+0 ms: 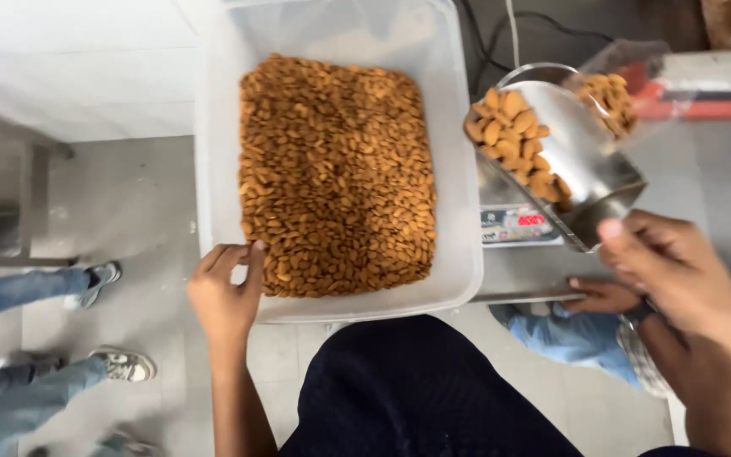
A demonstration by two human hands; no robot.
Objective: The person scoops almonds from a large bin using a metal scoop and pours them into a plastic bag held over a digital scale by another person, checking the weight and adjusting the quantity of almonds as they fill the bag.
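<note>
A large clear plastic tub point(458, 127) holds a thick layer of brown almonds point(336, 173). My left hand point(226, 296) grips the tub's near left rim, with the thumb just inside by the almonds. My right hand point(678, 288) holds a shiny metal scoop point(590, 165) by its near end, to the right of the tub. The scoop is tilted and carries several almonds point(513, 140). Its far end is against a clear plastic bag point(615, 85) that has almonds inside.
A weighing scale with a small display point(518, 227) sits under the scoop on a metal table point(522, 279). Another person's hand point(602, 296) rests at that table's near edge. Legs in jeans and sneakers point(120, 364) stand on the grey floor at left. Cables point(509, 34) run behind the tub.
</note>
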